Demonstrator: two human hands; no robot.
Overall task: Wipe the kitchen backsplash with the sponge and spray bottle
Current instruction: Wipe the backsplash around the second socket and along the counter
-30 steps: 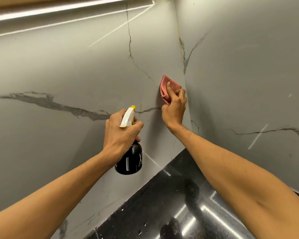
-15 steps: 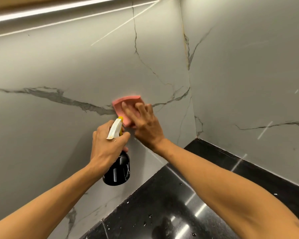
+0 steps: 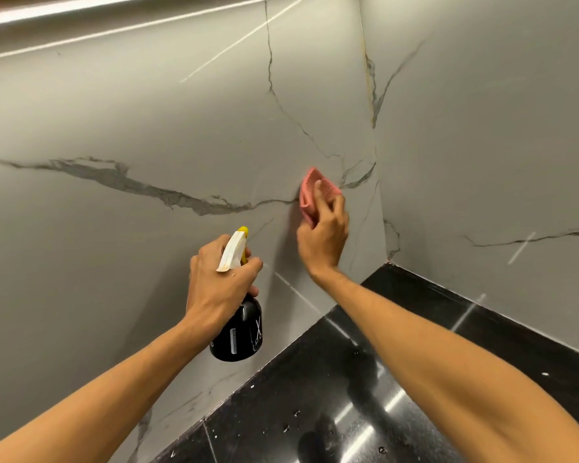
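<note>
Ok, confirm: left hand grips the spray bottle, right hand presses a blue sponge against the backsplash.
Wrong colour: the head view shows a pink sponge. The rest holds: left hand grips the spray bottle, right hand presses the sponge on the backsplash.

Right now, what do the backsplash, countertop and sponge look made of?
Backsplash: polished marble or marble-look slab; pale grey, dark veins, sharp light-strip reflection.
Countertop: glossy black stone, perhaps granite; mirror-like light streaks.
Sponge: pink, soft foam or cloth, cannot tell which; it bends under the right hand.
</note>
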